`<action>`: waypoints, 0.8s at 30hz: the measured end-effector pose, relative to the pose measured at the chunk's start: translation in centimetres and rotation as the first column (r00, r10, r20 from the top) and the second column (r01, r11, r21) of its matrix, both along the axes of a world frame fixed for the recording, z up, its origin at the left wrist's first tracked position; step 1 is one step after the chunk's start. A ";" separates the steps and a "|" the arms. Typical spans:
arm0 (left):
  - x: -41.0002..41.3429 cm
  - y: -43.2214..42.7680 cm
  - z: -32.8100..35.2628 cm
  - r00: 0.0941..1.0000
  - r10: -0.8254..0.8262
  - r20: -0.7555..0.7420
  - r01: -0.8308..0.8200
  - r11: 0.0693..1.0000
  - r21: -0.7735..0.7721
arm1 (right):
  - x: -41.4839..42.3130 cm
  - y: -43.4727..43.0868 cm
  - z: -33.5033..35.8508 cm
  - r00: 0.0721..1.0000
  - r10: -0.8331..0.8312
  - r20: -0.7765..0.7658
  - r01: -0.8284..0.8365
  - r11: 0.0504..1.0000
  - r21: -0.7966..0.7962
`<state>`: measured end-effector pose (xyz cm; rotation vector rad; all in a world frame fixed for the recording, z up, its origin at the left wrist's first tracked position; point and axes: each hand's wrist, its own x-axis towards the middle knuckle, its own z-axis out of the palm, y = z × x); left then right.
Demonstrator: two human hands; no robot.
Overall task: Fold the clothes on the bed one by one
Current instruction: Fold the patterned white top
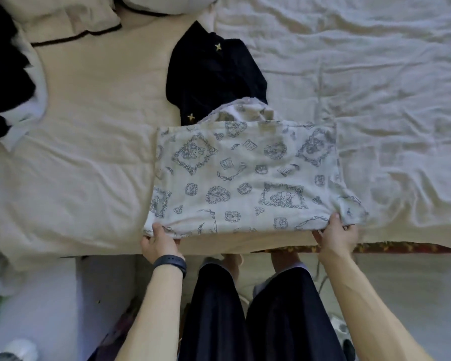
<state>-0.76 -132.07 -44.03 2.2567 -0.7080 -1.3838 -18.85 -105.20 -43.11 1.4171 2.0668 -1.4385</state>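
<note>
Head view: left hand (160, 242) and right hand (335, 237) each pinch a near corner of the half-folded printed top (245, 175) on the bed (76, 152); beyond the top a dark garment (214, 71) waits, unfolded

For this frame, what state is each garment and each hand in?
Printed garment: folded into a rectangle, lying on the bed.
Left hand: grips its near left corner.
Right hand: grips its near right corner.
Dark star garment: crumpled, unfolded, near end covered by the printed garment.
Black clothes: heaped at the bed's left edge.
</note>
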 end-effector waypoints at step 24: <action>-6.0 -3.1 -5.7 -0.402 -0.595 0.696 0.898 -0.405 0.172 | -6.0 -5.0 -7.0 -0.152 0.938 0.311 -0.795 -0.303 0.526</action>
